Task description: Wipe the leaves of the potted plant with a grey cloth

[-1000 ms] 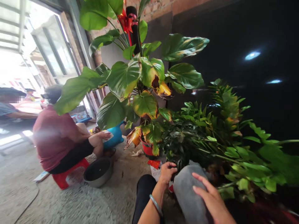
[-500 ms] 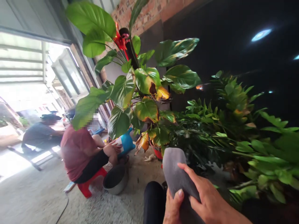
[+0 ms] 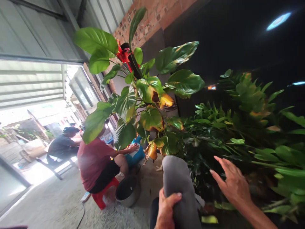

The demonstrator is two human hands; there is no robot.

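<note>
Grey and possibly cloth-covered, a long round-ended piece [image 3: 178, 181] is gripped by the left hand [image 3: 166, 206], below the large-leaved plant [image 3: 152, 118]. The right hand [image 3: 234, 183] is held unclenched, apart from the piece, at the plant's lower right. At the plant's lower left, a basin [image 3: 126, 190] is set beside a red stool [image 3: 100, 200].

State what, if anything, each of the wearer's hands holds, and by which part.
The left hand grips a grey round-ended object by its side, below the rounded end, thumb on its face. The right hand is open and holds nothing.
</note>
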